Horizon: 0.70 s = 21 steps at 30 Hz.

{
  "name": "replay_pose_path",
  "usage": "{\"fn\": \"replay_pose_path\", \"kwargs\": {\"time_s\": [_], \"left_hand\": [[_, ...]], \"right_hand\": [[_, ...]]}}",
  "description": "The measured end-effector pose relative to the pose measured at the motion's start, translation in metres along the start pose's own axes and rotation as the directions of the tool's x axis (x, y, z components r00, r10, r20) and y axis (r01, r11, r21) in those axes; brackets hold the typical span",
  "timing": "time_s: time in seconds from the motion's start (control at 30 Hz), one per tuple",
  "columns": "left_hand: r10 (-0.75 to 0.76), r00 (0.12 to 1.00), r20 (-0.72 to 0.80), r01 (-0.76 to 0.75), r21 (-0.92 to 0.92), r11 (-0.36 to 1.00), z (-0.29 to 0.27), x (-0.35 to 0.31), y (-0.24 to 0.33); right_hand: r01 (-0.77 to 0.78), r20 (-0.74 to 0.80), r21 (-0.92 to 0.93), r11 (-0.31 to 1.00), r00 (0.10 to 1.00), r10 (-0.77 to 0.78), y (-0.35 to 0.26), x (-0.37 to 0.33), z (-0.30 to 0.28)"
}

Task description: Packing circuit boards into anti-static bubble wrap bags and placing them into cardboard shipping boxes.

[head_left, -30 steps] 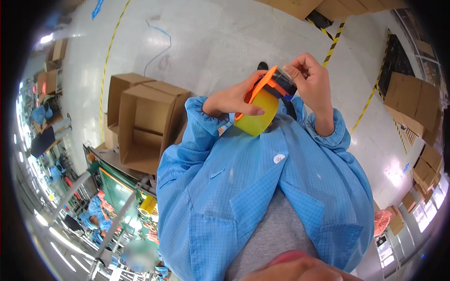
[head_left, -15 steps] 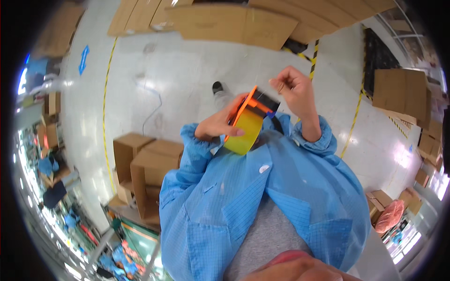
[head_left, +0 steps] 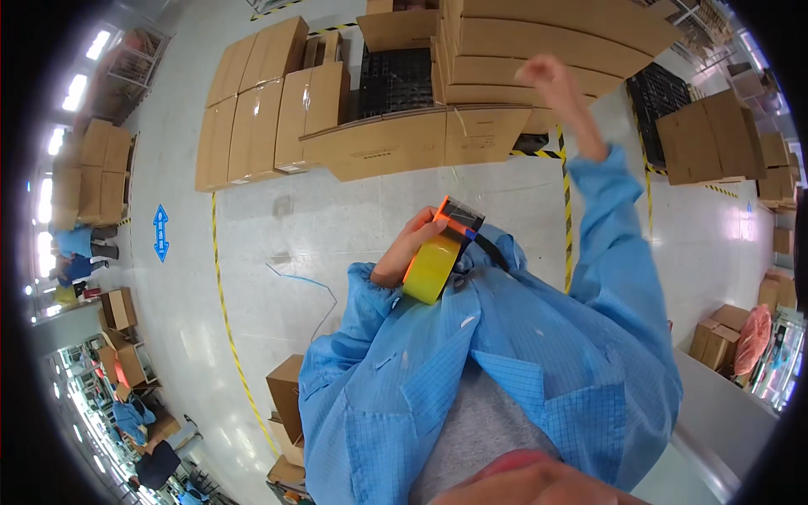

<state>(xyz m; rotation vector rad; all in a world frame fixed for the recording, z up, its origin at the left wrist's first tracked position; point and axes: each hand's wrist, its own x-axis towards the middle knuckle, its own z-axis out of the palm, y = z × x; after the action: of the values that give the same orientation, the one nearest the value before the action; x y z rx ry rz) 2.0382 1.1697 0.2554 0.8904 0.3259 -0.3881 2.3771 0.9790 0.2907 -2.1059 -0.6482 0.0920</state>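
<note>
My left hand (head_left: 410,247) is wrapped round a tape dispenser (head_left: 455,220) with an orange frame and a dark front end. A wide roll of yellow tape (head_left: 432,271) sits in it, close against my blue jacket. My right hand (head_left: 551,80) is raised at the end of an outstretched arm, far from the dispenser and in front of the stacked cardboard (head_left: 497,84). Its fingers look bent but are smeared by motion, and I cannot make out anything in them.
Ahead stand several closed cartons (head_left: 252,126), a black pallet (head_left: 400,80) and a long cardboard flap (head_left: 387,147). Yellow floor lines (head_left: 225,311) and a striped line (head_left: 567,210) mark the floor. Open boxes (head_left: 286,396) stand at lower left. People in blue (head_left: 76,241) are far left.
My right hand has swung from beside the dispenser outward and up. The left hand still grips the dispenser, now slightly lower in view. The cartons ahead show more fully.
</note>
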Motion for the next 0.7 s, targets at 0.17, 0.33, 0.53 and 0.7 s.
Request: {"fn": "replay_pose_path", "kwargs": {"time_s": [0.17,0.33,0.53,0.7], "left_hand": [[0.022,1.0,0.014,-0.021,-0.108,0.994,-0.042,0.029,0.049],[0.051,0.989,-0.136,-0.07,-0.142,0.987,-0.067,0.077,0.097],[0.145,0.985,-0.095,-0.163,-0.232,0.959,-0.103,0.124,0.138],[0.1,0.994,-0.05,-0.106,-0.157,0.982,-0.114,0.194,0.175]], "right_hand": [[0.16,-0.213,-0.451,0.878,0.936,-0.28,-0.081,0.131,-0.04],[0.275,0.095,-0.82,0.501,0.93,-0.355,-0.001,0.269,-0.054],[0.211,0.093,-0.801,0.561,0.968,-0.231,-0.015,0.303,-0.079],[0.163,-0.117,-0.729,0.665,0.928,-0.355,-0.011,0.348,-0.178]]}}
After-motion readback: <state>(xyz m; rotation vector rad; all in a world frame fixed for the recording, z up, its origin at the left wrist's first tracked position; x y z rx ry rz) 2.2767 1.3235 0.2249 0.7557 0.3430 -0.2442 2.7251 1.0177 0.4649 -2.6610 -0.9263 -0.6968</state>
